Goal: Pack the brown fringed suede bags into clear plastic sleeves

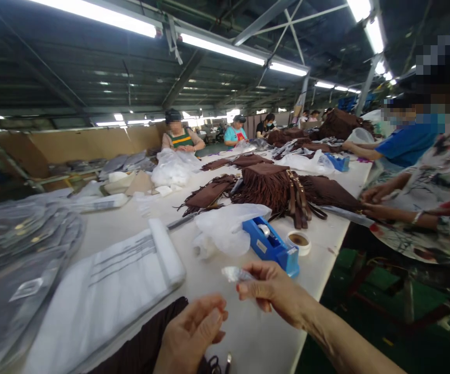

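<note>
Between thumb and fingers my right hand (267,288) pinches a small crumpled piece of whitish plastic (234,274), just in front of the tape dispenser. My left hand (195,330) is beside it, fingers curled loosely with the thumb near the fingertips; I see nothing in it. Below that hand lies a dark brown fabric bag (142,340), partly hidden by the wrist, with small metal fittings by it. The blue tape dispenser (269,244) stands beyond my right hand, next to a white-rimmed round tub (298,242).
A stack of printed white plastic bags (111,280) lies left of my hands, with grey wrapped pieces (18,280) farther left. Brown fringed bags (263,187) are heaped ahead. Crumpled white plastic (228,228) sits behind the dispenser. Co-workers stand along the table (326,280), one close on the right.
</note>
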`<state>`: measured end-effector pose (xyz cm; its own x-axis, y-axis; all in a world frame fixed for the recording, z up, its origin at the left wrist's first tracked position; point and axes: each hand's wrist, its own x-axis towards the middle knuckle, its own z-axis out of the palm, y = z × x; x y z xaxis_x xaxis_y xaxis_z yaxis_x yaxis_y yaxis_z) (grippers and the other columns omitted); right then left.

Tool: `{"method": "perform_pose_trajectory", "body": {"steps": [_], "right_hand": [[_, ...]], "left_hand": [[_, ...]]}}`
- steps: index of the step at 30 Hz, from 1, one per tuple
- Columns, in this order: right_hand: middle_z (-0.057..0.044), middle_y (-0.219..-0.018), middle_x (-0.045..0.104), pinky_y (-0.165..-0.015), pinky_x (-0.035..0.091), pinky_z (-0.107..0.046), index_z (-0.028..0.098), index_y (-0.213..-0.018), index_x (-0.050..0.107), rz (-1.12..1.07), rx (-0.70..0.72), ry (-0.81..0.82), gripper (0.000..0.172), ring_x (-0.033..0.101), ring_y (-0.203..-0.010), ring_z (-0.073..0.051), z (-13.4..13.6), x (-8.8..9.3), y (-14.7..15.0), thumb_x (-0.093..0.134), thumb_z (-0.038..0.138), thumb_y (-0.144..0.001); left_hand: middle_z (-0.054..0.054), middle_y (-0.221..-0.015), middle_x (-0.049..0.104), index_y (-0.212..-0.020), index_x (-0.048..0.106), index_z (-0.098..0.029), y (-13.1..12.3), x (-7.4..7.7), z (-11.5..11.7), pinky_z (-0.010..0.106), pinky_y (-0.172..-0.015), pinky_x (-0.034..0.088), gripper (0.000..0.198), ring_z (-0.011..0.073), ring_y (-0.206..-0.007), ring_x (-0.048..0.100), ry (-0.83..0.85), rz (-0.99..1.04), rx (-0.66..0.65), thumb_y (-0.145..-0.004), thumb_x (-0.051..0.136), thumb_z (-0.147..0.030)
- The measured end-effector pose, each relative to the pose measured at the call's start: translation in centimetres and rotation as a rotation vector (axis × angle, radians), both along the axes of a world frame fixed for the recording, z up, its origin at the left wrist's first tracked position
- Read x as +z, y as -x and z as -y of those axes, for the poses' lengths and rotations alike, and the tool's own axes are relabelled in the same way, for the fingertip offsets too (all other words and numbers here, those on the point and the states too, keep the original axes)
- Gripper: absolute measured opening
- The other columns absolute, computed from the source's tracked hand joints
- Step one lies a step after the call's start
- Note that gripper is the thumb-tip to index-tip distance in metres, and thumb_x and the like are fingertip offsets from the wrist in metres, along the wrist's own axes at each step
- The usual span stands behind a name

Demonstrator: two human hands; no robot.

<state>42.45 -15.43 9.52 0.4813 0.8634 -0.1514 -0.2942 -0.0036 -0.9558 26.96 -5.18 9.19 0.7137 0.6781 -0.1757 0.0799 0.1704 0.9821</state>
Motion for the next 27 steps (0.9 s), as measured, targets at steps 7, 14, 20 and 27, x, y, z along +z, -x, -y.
{"method": "perform_pose_trajectory", "body": {"steps": [7, 14, 20, 27], "right_hand": [[0.007, -0.055, 0.054, -0.036, 0.026, -0.016, 0.015, -0.074, 0.058, -0.035, 0.253, 0.114, 0.044, 0.04, -0.041, -0.003, -1.2, -1.5, 5.6, 0.083, 0.04, -0.047], [0.005, -0.059, 0.054, -0.041, 0.026, -0.017, 0.015, -0.079, 0.062, -0.027, 0.366, 0.101, 0.036, 0.039, -0.044, -0.003, -2.3, -2.2, 7.0, 0.078, 0.038, -0.057], [0.006, -0.05, 0.044, -0.042, 0.022, -0.02, 0.015, -0.066, 0.058, 0.047, 0.335, 0.168, 0.04, 0.036, -0.041, -0.004, -3.7, -1.8, 9.5, 0.069, 0.053, -0.063], [0.006, -0.051, 0.046, -0.043, 0.023, -0.02, 0.016, -0.069, 0.056, 0.113, 0.478, 0.244, 0.041, 0.034, -0.044, -0.005, -4.5, -2.1, 11.6, 0.07, 0.054, -0.062]], "left_hand": [[-0.003, -0.049, 0.05, -0.06, 0.054, -0.013, 2.6, -0.3, -1.1, 0.018, -0.045, 0.027, 0.039, 0.0053, -0.043, 0.037, 0.192, 0.012, 0.025, -0.061, 0.075, -0.046], [-0.002, -0.054, 0.051, -0.061, 0.049, -0.015, 7.6, -0.5, -2.1, 0.018, -0.046, 0.029, 0.035, 0.0067, -0.047, 0.041, 0.275, 0.035, 0.19, -0.068, 0.07, -0.042], [0.003, -0.064, 0.057, -0.072, 0.056, -0.014, 10.7, -1.8, -1.9, 0.022, -0.047, 0.034, 0.041, 0.0113, -0.051, 0.047, 0.171, 0.022, 0.289, -0.073, 0.06, -0.055], [0.003, -0.08, 0.06, -0.092, 0.065, -0.017, 12.7, -1.1, -2.1, 0.024, -0.067, 0.04, 0.031, 0.018, -0.074, 0.053, -0.356, -0.188, 0.258, -0.065, 0.066, -0.033]]}}
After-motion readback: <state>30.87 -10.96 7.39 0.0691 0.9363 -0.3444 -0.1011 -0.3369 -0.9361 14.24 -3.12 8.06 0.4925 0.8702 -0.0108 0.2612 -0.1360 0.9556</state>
